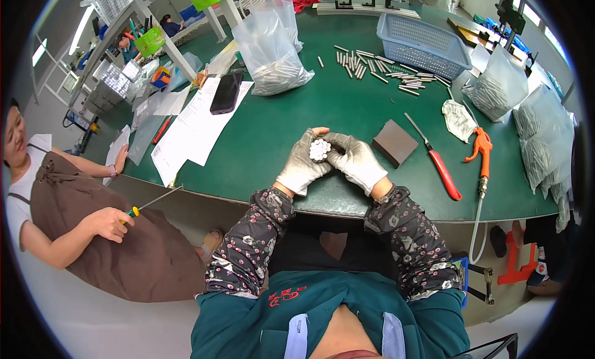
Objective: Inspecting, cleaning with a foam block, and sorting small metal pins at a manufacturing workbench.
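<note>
Bundle [320, 150] of pale round ends: left grip [302, 163] curled closed around it, right grip [357, 162] pinching its three-o'clock edge! Brown block [395, 143] farther toward three, phone [227, 93] at ten.

Bright metal all over a smooth, faintly glossy tabletop [266, 129]
From where I'm standing, the loose pins [380, 78] are properly shiny, smooth metal, and the bundle [320, 149] in the gloves [359, 167] has ends so bright they wash out white. Gloves are matt cloth, kinda grubby; sleeves [248, 247] are printed fabric. Basket [421, 58] is smooth perforated plastic, bags [273, 55] are thin, cloudy, crinkly plastic film. Phone [226, 93] looks glossy, paper [170, 148] under it plain matt. Block [395, 142] is dead matt, can't tell what material. Red handle [445, 176] looks like slick plastic with a bare metal blade [417, 129]. Apron [68, 198] nearby: matt cloth, softly creased.
</note>
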A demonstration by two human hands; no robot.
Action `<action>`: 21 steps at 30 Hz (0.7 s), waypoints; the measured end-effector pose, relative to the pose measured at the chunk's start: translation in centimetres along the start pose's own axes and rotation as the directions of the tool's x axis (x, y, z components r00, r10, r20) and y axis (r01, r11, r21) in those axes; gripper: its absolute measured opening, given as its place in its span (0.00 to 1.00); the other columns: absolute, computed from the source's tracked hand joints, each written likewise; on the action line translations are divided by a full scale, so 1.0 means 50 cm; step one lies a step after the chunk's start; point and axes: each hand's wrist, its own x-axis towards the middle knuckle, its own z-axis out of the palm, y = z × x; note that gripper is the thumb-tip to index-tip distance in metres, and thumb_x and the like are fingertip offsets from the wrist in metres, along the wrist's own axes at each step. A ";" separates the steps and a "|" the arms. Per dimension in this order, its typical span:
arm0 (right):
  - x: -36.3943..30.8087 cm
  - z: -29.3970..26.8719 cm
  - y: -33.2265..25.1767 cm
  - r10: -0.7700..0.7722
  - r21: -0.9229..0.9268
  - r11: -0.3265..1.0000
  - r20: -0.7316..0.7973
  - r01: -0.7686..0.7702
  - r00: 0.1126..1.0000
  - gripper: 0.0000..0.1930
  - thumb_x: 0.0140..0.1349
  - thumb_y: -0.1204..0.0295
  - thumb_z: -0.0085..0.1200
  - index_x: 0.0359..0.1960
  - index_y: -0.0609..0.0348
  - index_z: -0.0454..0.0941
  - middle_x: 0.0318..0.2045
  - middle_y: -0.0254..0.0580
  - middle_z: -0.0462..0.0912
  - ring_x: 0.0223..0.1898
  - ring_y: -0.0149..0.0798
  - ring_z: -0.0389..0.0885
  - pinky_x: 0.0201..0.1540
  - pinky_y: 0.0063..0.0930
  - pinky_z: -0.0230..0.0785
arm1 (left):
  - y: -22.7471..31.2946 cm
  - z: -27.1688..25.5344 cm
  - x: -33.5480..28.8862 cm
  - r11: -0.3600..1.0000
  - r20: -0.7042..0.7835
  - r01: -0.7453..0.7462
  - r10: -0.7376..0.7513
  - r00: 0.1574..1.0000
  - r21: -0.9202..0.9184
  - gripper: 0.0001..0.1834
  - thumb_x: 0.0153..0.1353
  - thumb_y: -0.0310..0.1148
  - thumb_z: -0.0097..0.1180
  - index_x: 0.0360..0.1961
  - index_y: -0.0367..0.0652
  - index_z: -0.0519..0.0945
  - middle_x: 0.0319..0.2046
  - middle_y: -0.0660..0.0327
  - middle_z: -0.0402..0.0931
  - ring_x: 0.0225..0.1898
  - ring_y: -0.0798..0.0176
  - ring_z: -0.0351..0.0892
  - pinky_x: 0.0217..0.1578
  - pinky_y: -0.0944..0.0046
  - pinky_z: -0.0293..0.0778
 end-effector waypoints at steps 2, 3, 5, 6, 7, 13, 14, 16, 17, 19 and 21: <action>-0.001 -0.002 -0.011 0.024 -0.013 1.000 0.011 -0.024 1.000 0.15 0.55 0.69 0.51 0.44 0.60 0.75 0.38 0.50 0.80 0.39 0.46 0.80 0.41 0.29 0.70 | 0.003 -0.003 -0.001 1.000 0.013 0.026 -0.026 1.000 0.016 0.38 0.36 0.24 0.66 0.53 0.43 0.66 0.40 0.59 0.74 0.42 0.63 0.74 0.45 0.67 0.71; -0.001 -0.002 -0.015 0.046 -0.022 0.999 0.018 -0.046 0.999 0.15 0.56 0.69 0.51 0.44 0.60 0.75 0.37 0.50 0.80 0.39 0.45 0.80 0.41 0.29 0.70 | 0.003 -0.006 -0.001 0.998 0.028 0.051 -0.052 0.998 0.036 0.40 0.36 0.23 0.65 0.55 0.44 0.63 0.40 0.60 0.73 0.42 0.65 0.73 0.45 0.69 0.70; -0.002 -0.001 -0.017 0.041 -0.016 0.999 0.010 -0.041 0.999 0.15 0.55 0.69 0.51 0.44 0.60 0.75 0.37 0.49 0.80 0.39 0.44 0.80 0.42 0.29 0.70 | -0.005 -0.007 0.001 0.997 0.036 0.074 -0.073 0.997 -0.014 0.42 0.36 0.22 0.65 0.57 0.45 0.62 0.41 0.60 0.73 0.42 0.65 0.73 0.45 0.68 0.70; -0.002 -0.001 -0.017 0.036 -0.006 0.999 -0.001 -0.036 0.999 0.15 0.55 0.69 0.51 0.45 0.59 0.75 0.37 0.49 0.80 0.39 0.44 0.80 0.42 0.28 0.70 | -0.008 -0.007 0.003 0.994 0.049 0.097 -0.094 0.994 -0.060 0.43 0.36 0.22 0.65 0.58 0.45 0.61 0.41 0.60 0.73 0.42 0.65 0.73 0.46 0.68 0.70; -0.001 -0.001 -0.017 0.036 -0.009 0.999 0.001 -0.036 0.999 0.15 0.55 0.69 0.51 0.45 0.59 0.75 0.37 0.49 0.80 0.39 0.44 0.80 0.42 0.28 0.70 | -0.010 -0.008 0.004 0.993 0.047 0.095 -0.093 0.995 -0.063 0.43 0.36 0.22 0.65 0.58 0.45 0.61 0.41 0.60 0.73 0.42 0.65 0.73 0.46 0.68 0.70; 0.000 -0.001 -0.008 0.021 -0.027 0.999 -0.031 -0.022 0.999 0.15 0.55 0.71 0.51 0.45 0.59 0.75 0.38 0.47 0.80 0.39 0.42 0.80 0.43 0.27 0.70 | -0.005 -0.006 0.007 0.989 0.052 0.111 -0.106 0.993 -0.100 0.44 0.37 0.21 0.64 0.60 0.46 0.59 0.43 0.60 0.71 0.43 0.66 0.72 0.47 0.69 0.69; 0.000 0.000 -0.003 0.019 -0.002 1.000 -0.025 -0.019 1.000 0.15 0.55 0.71 0.51 0.45 0.60 0.75 0.38 0.48 0.80 0.39 0.42 0.80 0.43 0.28 0.70 | -0.006 -0.006 0.007 0.986 0.057 0.113 -0.107 0.993 -0.124 0.44 0.37 0.21 0.64 0.60 0.46 0.59 0.43 0.60 0.71 0.43 0.66 0.72 0.47 0.70 0.69; 0.000 -0.003 -0.002 0.017 0.024 1.000 -0.017 -0.016 1.000 0.15 0.55 0.71 0.51 0.44 0.60 0.75 0.38 0.48 0.80 0.39 0.42 0.80 0.43 0.28 0.70 | -0.006 -0.004 0.007 0.982 0.062 0.116 -0.108 0.992 -0.147 0.44 0.38 0.21 0.63 0.60 0.46 0.59 0.43 0.60 0.71 0.43 0.66 0.72 0.46 0.70 0.69; -0.001 -0.003 -0.002 0.020 0.034 0.999 -0.027 -0.019 0.999 0.15 0.54 0.71 0.51 0.44 0.60 0.75 0.38 0.48 0.80 0.39 0.42 0.80 0.43 0.28 0.70 | 0.006 -0.005 0.006 0.986 0.063 0.114 -0.107 0.992 -0.126 0.43 0.38 0.20 0.62 0.60 0.46 0.59 0.43 0.61 0.72 0.43 0.67 0.71 0.46 0.70 0.69; -0.002 -0.005 -0.004 0.027 0.047 0.999 -0.037 -0.025 0.999 0.14 0.54 0.71 0.51 0.43 0.60 0.75 0.38 0.49 0.80 0.39 0.41 0.80 0.42 0.28 0.70 | 0.009 -0.006 0.005 0.988 0.067 0.114 -0.107 0.992 -0.104 0.43 0.39 0.20 0.61 0.60 0.46 0.59 0.42 0.61 0.72 0.42 0.67 0.71 0.46 0.71 0.69; -0.001 -0.007 -0.009 -0.016 -0.034 0.999 -0.080 0.013 0.997 0.14 0.54 0.72 0.51 0.42 0.61 0.76 0.37 0.49 0.80 0.38 0.42 0.80 0.42 0.28 0.70 | 0.003 -0.008 0.004 0.974 0.081 0.146 -0.134 0.988 -0.173 0.42 0.39 0.19 0.59 0.60 0.46 0.59 0.41 0.61 0.72 0.41 0.68 0.71 0.45 0.71 0.69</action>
